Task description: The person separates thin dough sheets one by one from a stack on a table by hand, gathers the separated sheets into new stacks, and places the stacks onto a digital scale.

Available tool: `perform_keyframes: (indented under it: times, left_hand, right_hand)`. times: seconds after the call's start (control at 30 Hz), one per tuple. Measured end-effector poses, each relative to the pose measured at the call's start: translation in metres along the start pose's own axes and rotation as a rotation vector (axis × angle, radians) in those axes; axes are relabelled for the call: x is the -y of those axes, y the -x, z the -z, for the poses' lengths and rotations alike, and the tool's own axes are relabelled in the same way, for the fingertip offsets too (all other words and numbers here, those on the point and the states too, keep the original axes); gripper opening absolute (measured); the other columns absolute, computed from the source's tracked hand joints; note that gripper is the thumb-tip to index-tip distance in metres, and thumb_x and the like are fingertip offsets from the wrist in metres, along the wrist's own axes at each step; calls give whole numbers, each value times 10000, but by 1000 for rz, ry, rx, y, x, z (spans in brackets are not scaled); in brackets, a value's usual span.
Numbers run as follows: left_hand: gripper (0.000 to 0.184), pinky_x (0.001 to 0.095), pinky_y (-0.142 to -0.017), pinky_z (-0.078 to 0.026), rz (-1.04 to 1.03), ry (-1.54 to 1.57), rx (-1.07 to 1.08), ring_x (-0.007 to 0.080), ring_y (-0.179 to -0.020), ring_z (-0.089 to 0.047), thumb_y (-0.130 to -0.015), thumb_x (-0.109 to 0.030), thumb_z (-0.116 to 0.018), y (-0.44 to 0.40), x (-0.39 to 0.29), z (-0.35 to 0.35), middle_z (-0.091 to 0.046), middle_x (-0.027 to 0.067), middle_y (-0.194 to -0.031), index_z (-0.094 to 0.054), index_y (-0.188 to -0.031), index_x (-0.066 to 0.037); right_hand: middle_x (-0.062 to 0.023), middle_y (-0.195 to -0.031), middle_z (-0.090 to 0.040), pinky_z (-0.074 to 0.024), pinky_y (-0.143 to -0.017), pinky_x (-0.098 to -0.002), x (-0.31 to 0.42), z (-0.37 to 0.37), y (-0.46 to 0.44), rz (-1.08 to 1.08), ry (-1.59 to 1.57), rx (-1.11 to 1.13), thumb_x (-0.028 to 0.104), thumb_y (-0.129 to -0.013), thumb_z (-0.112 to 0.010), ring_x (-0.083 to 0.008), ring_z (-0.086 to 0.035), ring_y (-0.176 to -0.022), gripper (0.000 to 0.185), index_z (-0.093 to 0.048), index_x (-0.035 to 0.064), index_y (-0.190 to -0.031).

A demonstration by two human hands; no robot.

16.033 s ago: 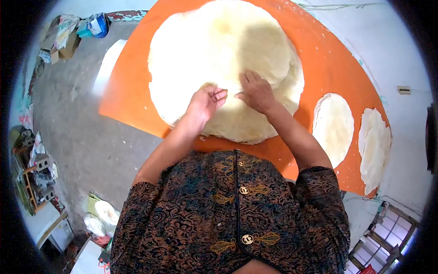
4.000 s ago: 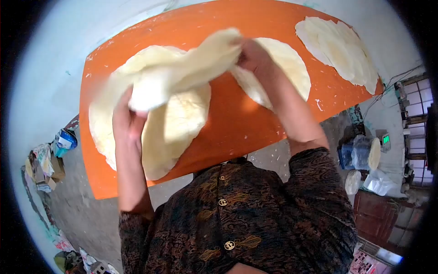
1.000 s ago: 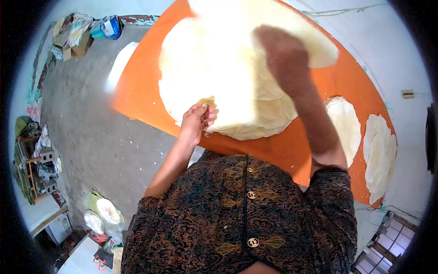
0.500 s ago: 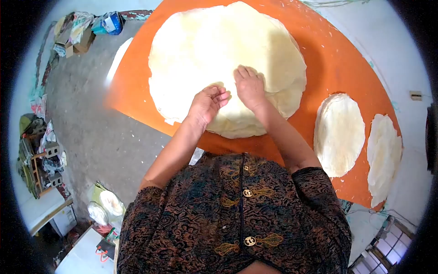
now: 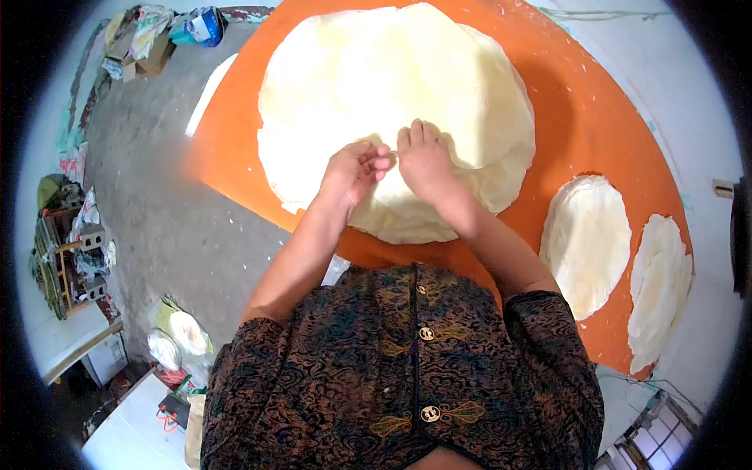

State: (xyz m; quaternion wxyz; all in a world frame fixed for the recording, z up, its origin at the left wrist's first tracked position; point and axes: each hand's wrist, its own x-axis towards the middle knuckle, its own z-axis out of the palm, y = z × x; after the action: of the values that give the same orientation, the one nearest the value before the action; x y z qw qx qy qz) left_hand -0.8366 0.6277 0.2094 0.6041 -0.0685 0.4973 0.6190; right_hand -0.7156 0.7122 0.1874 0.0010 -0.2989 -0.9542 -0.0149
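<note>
A wide stack of thin, pale round dough sheets [image 5: 329, 86] lies in front of me, its near edge uneven and layered. My left hand [image 5: 354, 172] is over the near middle of the stack, turned sideways with its fingers loosely curled and slightly apart; nothing shows in them. Just to its right, my right hand [image 5: 425, 163] rests back-up on the top sheet, fingers stretched forward; its palm is hidden. The two hands almost meet. A fold or raised edge of the sheet runs to the right of my right hand.
The stack sits on an orange tabletop [image 5: 560, 117]. Two smaller piles of pale sheets stand at the right: a nearer pile [image 5: 587, 243] and a farther pile [image 5: 660, 294]. Grey floor [image 5: 172, 149] is at the left, with a cluttered shelf [image 5: 74, 254] and boxes [image 5: 153, 55].
The view has shifted slightly. My right hand has come a little closer to my left, and the left hand's fingers look slightly more spread. Both stay over the stack.
</note>
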Motion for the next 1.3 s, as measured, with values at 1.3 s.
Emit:
perform_keyframes:
  times: [1.3]
  left_hand:
    - [53, 273, -401, -444, -155, -56, -265, 192, -503, -583, -856, -86, -422, 8, -28, 71, -560, 119, -676, -434, -831, -41]
  right_hand:
    - [-74, -1073, -547, -429, -789, -361, 71, 0, -45, 253, -306, -354, 87, -749, -469, -229, -529, -998, 261, -526, 53, -1001]
